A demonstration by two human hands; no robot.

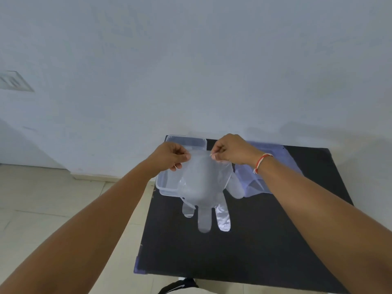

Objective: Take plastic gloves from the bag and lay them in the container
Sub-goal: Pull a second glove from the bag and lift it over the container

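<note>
A clear plastic glove (203,187) hangs in the air with its fingers pointing down toward me. My left hand (171,155) pinches one corner of its cuff and my right hand (231,150) pinches the other, holding the cuff stretched between them. Behind and below the glove, a clear rectangular container (169,183) lies at the far left of the black table; the glove and my left hand hide much of it. The translucent plastic bag (258,181) lies flat to the right of the container, partly under my right wrist.
The black table top (254,240) is small and square, standing against a pale wall (191,71). Tiled floor (53,198) lies to its left. Something dark with a white stripe (180,286) shows at the near edge.
</note>
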